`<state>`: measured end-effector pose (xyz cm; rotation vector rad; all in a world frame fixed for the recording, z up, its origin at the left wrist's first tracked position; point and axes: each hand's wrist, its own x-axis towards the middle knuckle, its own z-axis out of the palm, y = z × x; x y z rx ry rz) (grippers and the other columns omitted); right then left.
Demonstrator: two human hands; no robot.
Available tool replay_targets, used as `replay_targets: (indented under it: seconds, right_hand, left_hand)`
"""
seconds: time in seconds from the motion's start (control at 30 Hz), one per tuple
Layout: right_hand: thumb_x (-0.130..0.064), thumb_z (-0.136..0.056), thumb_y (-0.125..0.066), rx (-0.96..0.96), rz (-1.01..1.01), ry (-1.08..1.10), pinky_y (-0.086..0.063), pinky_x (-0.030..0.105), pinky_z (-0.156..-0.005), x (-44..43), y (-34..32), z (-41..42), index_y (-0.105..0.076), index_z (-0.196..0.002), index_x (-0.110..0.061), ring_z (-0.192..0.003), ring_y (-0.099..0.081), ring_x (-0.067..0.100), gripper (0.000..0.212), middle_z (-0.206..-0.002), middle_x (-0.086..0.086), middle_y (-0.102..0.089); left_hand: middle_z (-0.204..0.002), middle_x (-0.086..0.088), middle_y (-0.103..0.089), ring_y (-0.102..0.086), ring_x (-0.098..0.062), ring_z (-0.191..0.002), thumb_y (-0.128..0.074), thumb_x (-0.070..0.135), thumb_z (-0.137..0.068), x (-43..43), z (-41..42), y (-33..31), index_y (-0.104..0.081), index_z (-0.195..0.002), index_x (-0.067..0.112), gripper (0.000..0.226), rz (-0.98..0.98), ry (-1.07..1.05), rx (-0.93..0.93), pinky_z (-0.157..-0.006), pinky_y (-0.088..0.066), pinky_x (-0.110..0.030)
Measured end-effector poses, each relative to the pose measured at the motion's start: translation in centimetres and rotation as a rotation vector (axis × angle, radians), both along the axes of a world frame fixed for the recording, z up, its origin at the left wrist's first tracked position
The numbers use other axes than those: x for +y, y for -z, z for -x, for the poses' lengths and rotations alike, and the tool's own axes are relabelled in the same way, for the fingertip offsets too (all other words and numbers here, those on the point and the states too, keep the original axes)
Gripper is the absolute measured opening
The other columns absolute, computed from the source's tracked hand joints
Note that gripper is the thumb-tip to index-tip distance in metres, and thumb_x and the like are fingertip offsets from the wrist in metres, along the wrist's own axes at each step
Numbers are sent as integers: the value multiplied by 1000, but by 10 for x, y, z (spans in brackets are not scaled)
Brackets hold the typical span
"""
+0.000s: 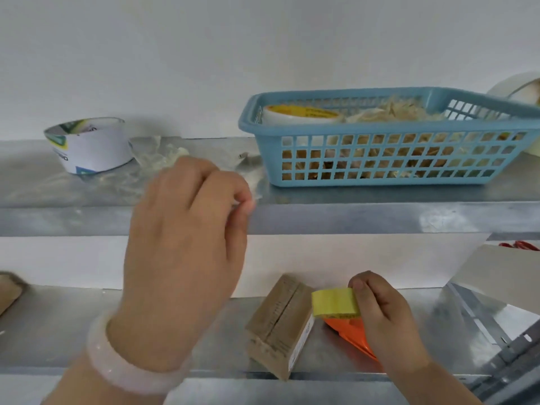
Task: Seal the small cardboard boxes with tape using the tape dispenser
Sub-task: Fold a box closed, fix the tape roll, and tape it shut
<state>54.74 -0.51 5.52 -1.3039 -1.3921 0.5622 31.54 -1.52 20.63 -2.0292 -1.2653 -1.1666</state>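
A small brown cardboard box (280, 325) lies on the lower metal shelf, flaps closed with a seam along its top. Just right of it my right hand (385, 320) grips an orange tape dispenser (350, 331) carrying a yellow roll of tape (334, 302). My left hand (187, 252) is raised in front of the upper shelf, fingers curled with thumb and forefinger pinched together near the shelf edge; whether it pinches a clear strip I cannot tell. A pale bangle sits on that wrist.
On the upper metal shelf (350, 220) stand a blue plastic basket (380, 153) with a tape roll and scraps, a white paper ring (87, 144), and crumpled clear film (163, 159). A white roll (523, 86) is far right. Another cardboard piece (8, 290) is at the left edge.
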Motion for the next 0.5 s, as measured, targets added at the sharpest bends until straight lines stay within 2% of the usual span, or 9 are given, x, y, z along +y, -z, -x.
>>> replay_targets:
  seconds: [0.13, 0.23, 0.4, 0.5]
  right_hand:
    - [-34, -87, -45, 4, -13, -38, -35, 16, -53, -4, -2, 8, -54, -69, -26, -58, -46, 6, 21, -60, -6, -49]
    - [-30, -85, -44, 47, 9, -57, -34, 14, -48, -7, -5, 12, -54, -67, -24, -54, -44, 4, 22, -57, -8, -47]
    - [-34, -86, -44, 36, 8, -57, -35, 16, -52, -10, -2, 11, -55, -69, -25, -57, -46, 6, 22, -58, -8, -49]
    - [-36, -87, -45, 50, 20, -58, -38, 22, -56, -10, 2, 7, -55, -71, -24, -59, -47, 8, 23, -61, -5, -50]
  left_hand:
    - [-92, -10, -54, -51, -33, -83, -52, 14, -88, 21, 13, -20, -62, -88, 11, 10, 61, -107, 186, -73, -42, -47]
    - [-87, -5, -56, -52, -31, -80, -51, 13, -85, 23, 13, -26, -64, -82, 15, 14, 116, -119, 301, -65, -44, -45]
    - [-80, 2, -62, -55, -29, -77, -52, 22, -83, 20, 16, -36, -72, -78, 23, 21, 142, -107, 355, -64, -46, -40]
    - [-81, 0, -63, -56, -31, -76, -51, 20, -87, 14, 17, -28, -75, -84, 19, 25, 120, -89, 340, -66, -49, -45]
